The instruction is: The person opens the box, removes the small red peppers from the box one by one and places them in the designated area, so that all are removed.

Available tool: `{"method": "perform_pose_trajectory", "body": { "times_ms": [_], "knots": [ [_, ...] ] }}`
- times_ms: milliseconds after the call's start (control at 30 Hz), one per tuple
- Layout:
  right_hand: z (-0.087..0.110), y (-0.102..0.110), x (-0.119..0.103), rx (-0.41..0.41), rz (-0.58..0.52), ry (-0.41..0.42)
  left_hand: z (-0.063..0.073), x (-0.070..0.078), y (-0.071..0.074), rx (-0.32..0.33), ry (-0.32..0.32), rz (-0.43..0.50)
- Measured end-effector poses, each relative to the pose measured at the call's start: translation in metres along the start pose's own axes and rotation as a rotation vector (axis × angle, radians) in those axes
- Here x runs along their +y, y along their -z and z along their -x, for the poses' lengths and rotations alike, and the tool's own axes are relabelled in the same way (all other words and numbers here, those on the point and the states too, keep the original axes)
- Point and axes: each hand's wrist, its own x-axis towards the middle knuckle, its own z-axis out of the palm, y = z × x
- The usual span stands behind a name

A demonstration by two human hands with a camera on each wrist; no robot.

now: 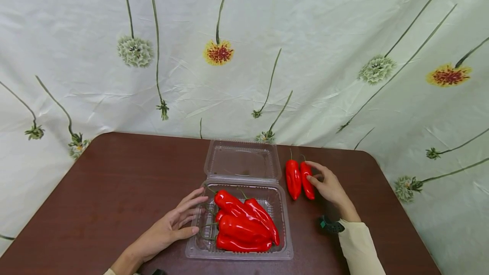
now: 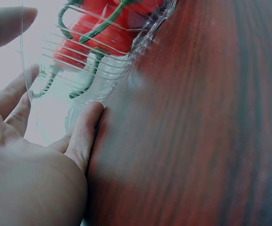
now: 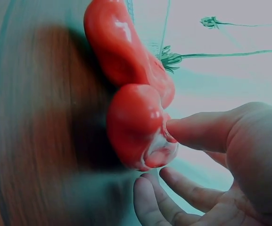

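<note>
In the head view, several glossy red peppers (image 1: 244, 229) with green stems lie heaped in a clear plastic clamshell box (image 1: 283, 220). My left hand (image 1: 170, 226) is at the box's left side, fingers spread and fairly straight; in the left wrist view, that hand (image 2: 37, 165) is beside the clear wall. Two more red peppers lie on the table right of the box. My right hand (image 1: 326, 183) is at the right-hand pepper (image 1: 307, 180). In the right wrist view, the thumb touches this pepper (image 3: 135, 122), and the other fingertips are close to its side, loosely bent.
The box's clear lid (image 1: 242, 161) lies folded back behind it. Just left of the right-hand pepper is the other loose pepper (image 1: 293, 179). A dark brown table (image 1: 126, 181) bears everything, and a white flowered cloth (image 1: 244, 79) hangs behind its far edge.
</note>
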Motion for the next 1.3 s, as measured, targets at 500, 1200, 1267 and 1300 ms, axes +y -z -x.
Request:
{"method": "perform_pose_trajectory", "body": {
  "times_ms": [500, 1200, 1267, 1300],
  "knots": [
    [0.004, 0.006, -0.005, 0.068, 0.05, 0.046, 0.001, -0.001, -0.001, -0.012, -0.027, 0.007],
    [0.012, -0.001, -0.054, 0.052, -0.028, 0.222, 0.0, 0.0, 0.0, -0.014, -0.067, 0.005],
    [0.014, -0.002, -0.059, 0.04, -0.034, 0.233, 0.0, 0.0, 0.0, -0.014, -0.07, 0.005],
    [0.015, -0.002, -0.062, 0.034, -0.03, 0.238, 0.0, 0.0, 0.0, -0.014, -0.074, 0.006]
  ]
}}
